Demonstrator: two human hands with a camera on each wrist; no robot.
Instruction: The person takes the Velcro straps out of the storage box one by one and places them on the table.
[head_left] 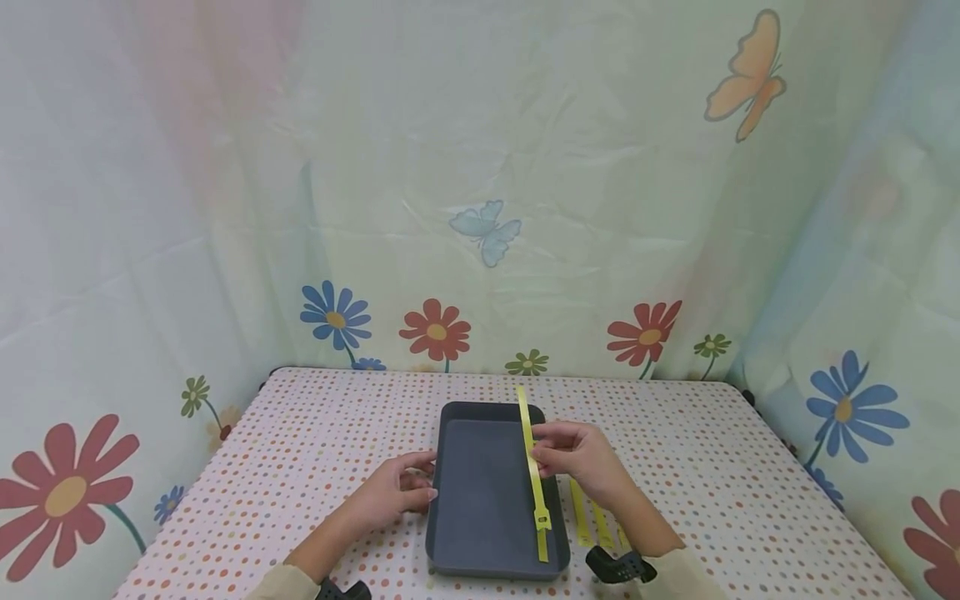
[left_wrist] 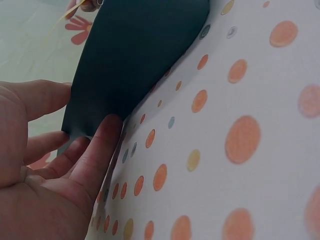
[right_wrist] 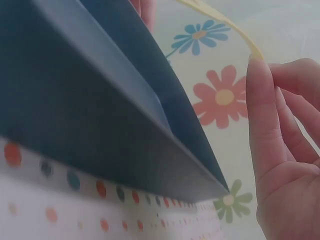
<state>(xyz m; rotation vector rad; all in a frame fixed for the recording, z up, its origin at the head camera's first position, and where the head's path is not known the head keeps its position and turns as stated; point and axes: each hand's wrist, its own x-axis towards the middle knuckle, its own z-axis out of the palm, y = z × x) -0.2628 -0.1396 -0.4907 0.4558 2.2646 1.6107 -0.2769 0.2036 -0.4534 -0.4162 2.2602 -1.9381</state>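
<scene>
A dark grey rectangular tray [head_left: 483,500] lies lengthwise on the table, its inside bare apart from what overlaps it. My left hand [head_left: 390,492] is at its left side; in the left wrist view, fingertips [left_wrist: 109,125] rest against the tray's outer wall [left_wrist: 135,55]. Over the tray's right side, my right hand [head_left: 585,460] pinches a long yellow strap [head_left: 536,483] with a slotted head near its lower end. The right wrist view shows thumb and forefinger tips together on the strap [right_wrist: 220,16], above the tray's rim.
Several more yellow straps [head_left: 579,512] lie on the table right of the tray, partly hidden by the right forearm. A dotted cloth [head_left: 337,442] covers the table. Flower-and-butterfly curtains [head_left: 375,167] stand behind and on both sides.
</scene>
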